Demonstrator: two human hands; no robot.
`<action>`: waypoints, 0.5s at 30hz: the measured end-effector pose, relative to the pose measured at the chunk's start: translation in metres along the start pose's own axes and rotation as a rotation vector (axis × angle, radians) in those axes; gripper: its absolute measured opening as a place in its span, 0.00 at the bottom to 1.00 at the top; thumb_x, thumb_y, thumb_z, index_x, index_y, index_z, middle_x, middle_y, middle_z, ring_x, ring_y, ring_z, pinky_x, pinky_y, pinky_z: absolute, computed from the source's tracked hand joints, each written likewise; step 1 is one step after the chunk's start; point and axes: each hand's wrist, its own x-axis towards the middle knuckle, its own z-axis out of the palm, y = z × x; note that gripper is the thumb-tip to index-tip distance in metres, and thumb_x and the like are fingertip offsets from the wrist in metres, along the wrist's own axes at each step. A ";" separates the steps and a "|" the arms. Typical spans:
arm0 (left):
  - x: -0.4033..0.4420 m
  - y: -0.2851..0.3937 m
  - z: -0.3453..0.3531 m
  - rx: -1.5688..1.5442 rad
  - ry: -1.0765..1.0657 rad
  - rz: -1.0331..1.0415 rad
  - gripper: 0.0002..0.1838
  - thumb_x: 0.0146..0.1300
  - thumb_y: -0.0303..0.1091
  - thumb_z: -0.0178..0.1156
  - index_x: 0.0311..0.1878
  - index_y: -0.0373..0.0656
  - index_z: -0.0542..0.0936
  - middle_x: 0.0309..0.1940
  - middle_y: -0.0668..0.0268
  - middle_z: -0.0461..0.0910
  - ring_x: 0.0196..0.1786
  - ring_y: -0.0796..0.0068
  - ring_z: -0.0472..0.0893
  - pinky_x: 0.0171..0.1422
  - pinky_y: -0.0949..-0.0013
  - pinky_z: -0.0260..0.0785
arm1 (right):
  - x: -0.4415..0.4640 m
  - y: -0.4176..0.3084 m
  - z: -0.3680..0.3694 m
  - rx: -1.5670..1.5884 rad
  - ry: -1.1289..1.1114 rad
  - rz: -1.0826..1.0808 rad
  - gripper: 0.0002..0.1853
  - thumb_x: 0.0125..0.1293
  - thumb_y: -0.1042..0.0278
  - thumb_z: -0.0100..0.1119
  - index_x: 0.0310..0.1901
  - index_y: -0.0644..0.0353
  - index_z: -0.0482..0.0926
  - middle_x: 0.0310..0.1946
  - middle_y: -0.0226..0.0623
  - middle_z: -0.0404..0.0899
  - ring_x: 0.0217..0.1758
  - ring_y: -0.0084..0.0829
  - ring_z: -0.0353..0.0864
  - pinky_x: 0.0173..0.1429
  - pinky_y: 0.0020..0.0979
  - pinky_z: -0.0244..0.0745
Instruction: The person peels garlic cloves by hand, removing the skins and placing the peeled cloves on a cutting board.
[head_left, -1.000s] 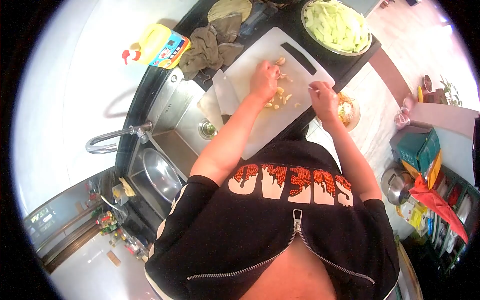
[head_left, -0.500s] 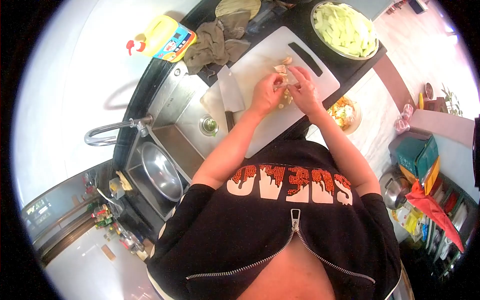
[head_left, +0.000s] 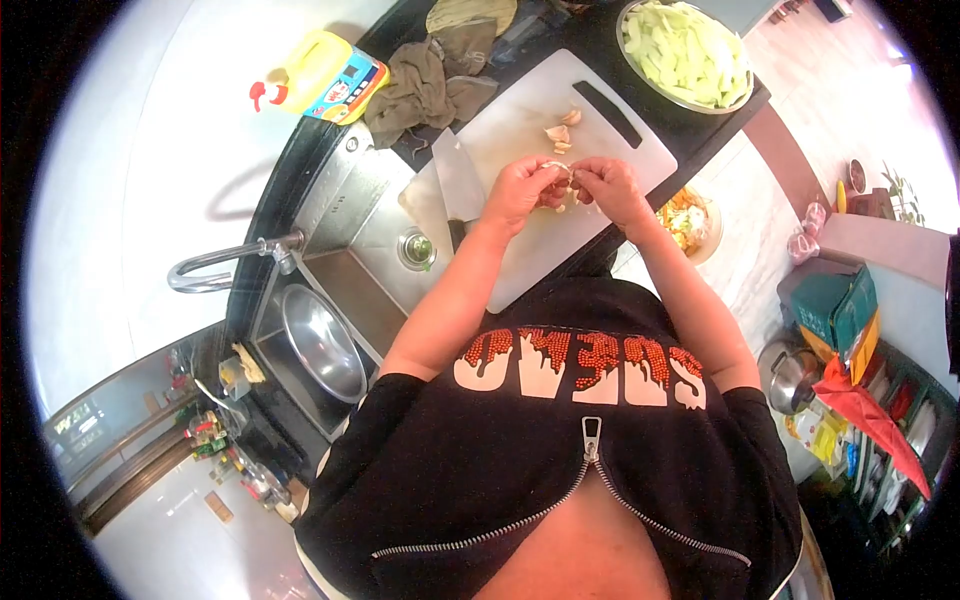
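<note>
Over the white cutting board [head_left: 540, 258], my left hand [head_left: 524, 192] and my right hand [head_left: 610, 188] meet fingertip to fingertip. Both pinch a small garlic clove [head_left: 562, 168], partly hidden by the fingers. Unpeeled garlic cloves [head_left: 558, 134] lie just beyond my hands on the board. Some pale pieces show beneath the fingers. A cleaver [head_left: 457, 178] rests at the board's left side, its blade pointing away and its dark handle near my left wrist.
A bowl of sliced green vegetable [head_left: 686, 56] stands at the back right. Left are a sink [head_left: 350, 220] with a faucet [head_left: 215, 275], a grey cloth [head_left: 415, 90] and a yellow bottle [head_left: 325, 78]. A bowl of scraps [head_left: 690, 222] sits below the counter's right edge.
My right hand has come in from the board's right edge to meet my left hand. Both have drawn slightly nearer my body, leaving the unpeeled cloves uncovered.
</note>
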 end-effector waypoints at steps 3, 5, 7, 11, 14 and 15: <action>-0.003 0.000 0.001 0.009 0.002 0.031 0.09 0.64 0.33 0.56 0.43 0.39 0.77 0.34 0.67 0.79 0.33 0.80 0.78 0.35 0.76 0.74 | -0.003 0.000 0.002 0.044 -0.001 0.014 0.11 0.62 0.68 0.55 0.39 0.67 0.79 0.24 0.29 0.77 0.24 0.18 0.74 0.30 0.21 0.71; -0.004 -0.002 0.005 0.041 0.030 0.085 0.09 0.64 0.32 0.56 0.44 0.39 0.77 0.34 0.66 0.79 0.33 0.79 0.78 0.35 0.76 0.74 | -0.005 -0.004 0.003 0.068 -0.008 0.031 0.10 0.61 0.67 0.56 0.38 0.67 0.79 0.24 0.29 0.77 0.24 0.18 0.74 0.30 0.21 0.71; -0.006 -0.003 0.009 0.094 0.042 0.125 0.09 0.64 0.32 0.56 0.43 0.39 0.76 0.34 0.66 0.79 0.33 0.79 0.78 0.35 0.75 0.75 | -0.009 -0.009 0.002 0.037 -0.007 0.031 0.10 0.61 0.67 0.57 0.38 0.67 0.79 0.24 0.29 0.77 0.24 0.18 0.73 0.30 0.21 0.70; -0.007 -0.004 0.010 0.063 0.046 0.115 0.09 0.63 0.32 0.56 0.43 0.38 0.76 0.34 0.66 0.79 0.34 0.78 0.78 0.36 0.73 0.75 | -0.008 -0.002 0.002 0.046 0.014 0.010 0.10 0.59 0.68 0.58 0.36 0.67 0.79 0.24 0.29 0.77 0.24 0.18 0.73 0.29 0.20 0.70; -0.009 -0.004 0.007 -0.097 0.017 0.042 0.09 0.63 0.31 0.57 0.44 0.39 0.76 0.34 0.66 0.79 0.34 0.78 0.78 0.36 0.72 0.75 | -0.010 -0.003 -0.001 0.025 -0.045 -0.007 0.09 0.59 0.69 0.58 0.35 0.67 0.79 0.22 0.29 0.77 0.23 0.18 0.73 0.29 0.21 0.70; -0.010 -0.004 0.006 -0.114 0.014 0.030 0.09 0.63 0.31 0.57 0.44 0.39 0.76 0.34 0.66 0.79 0.34 0.78 0.77 0.36 0.73 0.75 | -0.011 -0.004 -0.001 0.015 -0.040 -0.011 0.09 0.59 0.69 0.58 0.34 0.67 0.79 0.22 0.29 0.77 0.23 0.18 0.73 0.29 0.21 0.70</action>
